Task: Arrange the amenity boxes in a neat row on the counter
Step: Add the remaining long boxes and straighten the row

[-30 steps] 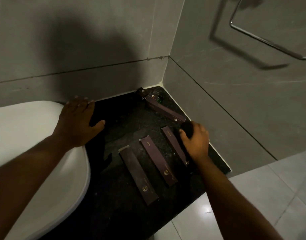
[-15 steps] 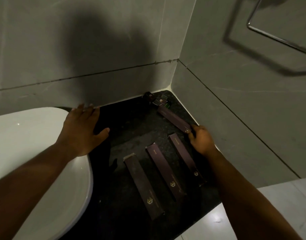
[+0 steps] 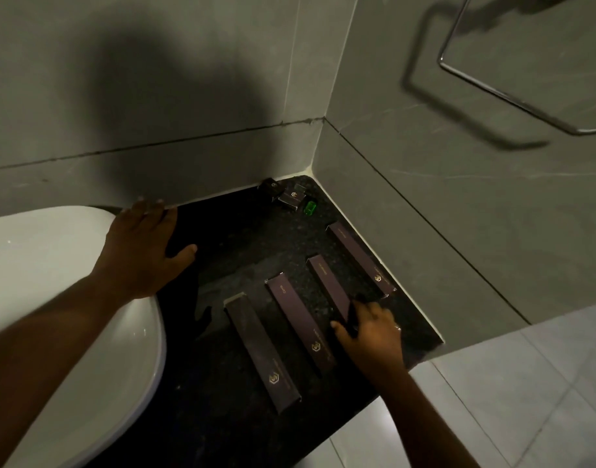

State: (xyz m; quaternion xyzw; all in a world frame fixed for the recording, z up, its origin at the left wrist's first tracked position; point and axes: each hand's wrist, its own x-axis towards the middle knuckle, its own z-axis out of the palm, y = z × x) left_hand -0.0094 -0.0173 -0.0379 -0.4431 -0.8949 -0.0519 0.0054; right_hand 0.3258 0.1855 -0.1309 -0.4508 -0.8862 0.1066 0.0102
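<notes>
Several long dark purple amenity boxes lie side by side on the black stone counter [image 3: 229,238]. The leftmost box [image 3: 261,352] and the one beside it [image 3: 300,325] lie free. My right hand [image 3: 371,336] covers the near end of the third box [image 3: 325,282], with thumb and fingers closed around it. The last long box [image 3: 359,256] lies along the right wall. My left hand [image 3: 144,251] rests flat, fingers spread, where the counter meets the basin. Two small boxes [image 3: 291,197] sit in the back corner.
A white basin [image 3: 53,298] fills the left side. A small green object [image 3: 310,207] lies by the small boxes. Grey tiled walls close the counter at the back and right. A chrome towel rail [image 3: 512,96] hangs on the right wall. Pale floor tiles [image 3: 526,383] show beyond the counter's edge.
The long box near the corner now lies along the right wall, in line with the others. My right hand has come back toward me onto the third box. My left hand has stayed put.
</notes>
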